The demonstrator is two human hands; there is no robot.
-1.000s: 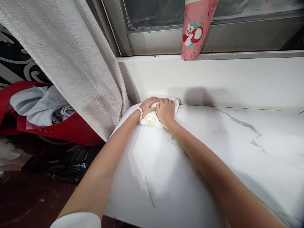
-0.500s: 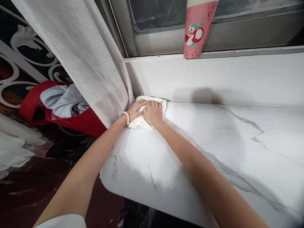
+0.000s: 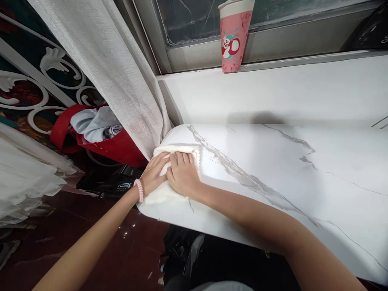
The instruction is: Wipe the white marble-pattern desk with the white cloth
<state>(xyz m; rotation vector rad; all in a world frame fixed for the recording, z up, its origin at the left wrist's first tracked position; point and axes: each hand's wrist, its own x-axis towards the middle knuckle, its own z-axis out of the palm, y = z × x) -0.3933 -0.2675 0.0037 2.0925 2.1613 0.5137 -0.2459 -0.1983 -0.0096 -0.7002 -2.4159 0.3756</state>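
A folded white cloth (image 3: 162, 195) lies at the left end of the white marble-patterned tabletop (image 3: 260, 153). My left hand (image 3: 154, 171) presses on its left part, fingers spread flat, with a pink beaded band at the wrist. Beside it, my right hand (image 3: 183, 171) rests on the cloth with its fingers laid out flat and pointing away from me. The thumbs of both hands come close together over the cloth. Much of the cloth's middle is hidden under the hands.
A pink paper cup (image 3: 235, 44) stands on the window ledge. Beside the table's left end hang a pale curtain (image 3: 121, 72) and a red bag (image 3: 109, 147) with grey clothes. A black object (image 3: 371, 30) is at the upper right. The floor (image 3: 127, 242) is dark red.
Both hands and the cloth have moved from the back left corner toward the table's front edge. My view has shifted slightly, bringing the black object at the right into view.
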